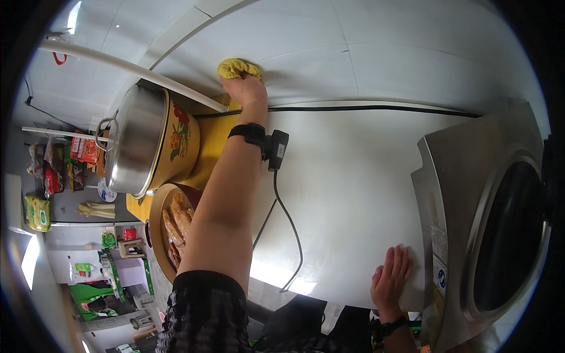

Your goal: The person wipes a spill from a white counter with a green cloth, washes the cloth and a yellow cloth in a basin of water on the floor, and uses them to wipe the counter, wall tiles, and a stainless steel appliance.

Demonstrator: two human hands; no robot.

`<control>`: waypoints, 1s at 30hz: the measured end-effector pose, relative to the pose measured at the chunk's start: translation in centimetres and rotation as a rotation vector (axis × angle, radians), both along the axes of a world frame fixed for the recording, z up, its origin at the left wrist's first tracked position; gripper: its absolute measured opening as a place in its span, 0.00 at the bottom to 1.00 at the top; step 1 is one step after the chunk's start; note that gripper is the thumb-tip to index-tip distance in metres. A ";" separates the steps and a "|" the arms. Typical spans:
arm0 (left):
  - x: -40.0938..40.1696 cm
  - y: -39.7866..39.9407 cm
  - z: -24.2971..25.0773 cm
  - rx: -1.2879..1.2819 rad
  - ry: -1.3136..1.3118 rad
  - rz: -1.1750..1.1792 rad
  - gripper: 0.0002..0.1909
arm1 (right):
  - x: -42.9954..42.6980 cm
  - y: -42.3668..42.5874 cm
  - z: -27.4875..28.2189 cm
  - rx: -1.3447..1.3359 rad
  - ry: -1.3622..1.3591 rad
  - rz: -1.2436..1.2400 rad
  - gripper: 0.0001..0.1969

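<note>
My left hand (245, 88) grips a crumpled yellow cloth (239, 69) and holds it against the light wall panel (304, 75), just above the table's back edge. The left arm stretches across the picture, and a black strap with a small device (277, 150) and a cable sits at its wrist. My right hand (390, 277) lies palm down with nothing in it on the white tabletop (344, 189), near the front edge and beside the steel appliance. A black band is around the right wrist. The cloth hides part of the left fingers.
A large lidded pot (170, 141) with a flower pattern and a round pan (163, 260) of browned food stand at left on a yellow wooden surface (212, 145). A white pole (132, 68) slants above. A steel appliance (463, 145) stands at right. A black cable (353, 108) follows the wall.
</note>
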State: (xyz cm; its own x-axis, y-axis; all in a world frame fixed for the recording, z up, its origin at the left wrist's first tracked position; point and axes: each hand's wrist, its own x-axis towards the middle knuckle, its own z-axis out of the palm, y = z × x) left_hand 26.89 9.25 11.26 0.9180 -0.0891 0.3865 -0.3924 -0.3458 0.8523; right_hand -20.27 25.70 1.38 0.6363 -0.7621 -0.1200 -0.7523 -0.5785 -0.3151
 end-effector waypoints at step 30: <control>0.5 -1.6 0.3 1.888 -0.451 -0.119 0.10 | -0.2 -0.2 -0.1 -0.022 -0.024 0.005 0.27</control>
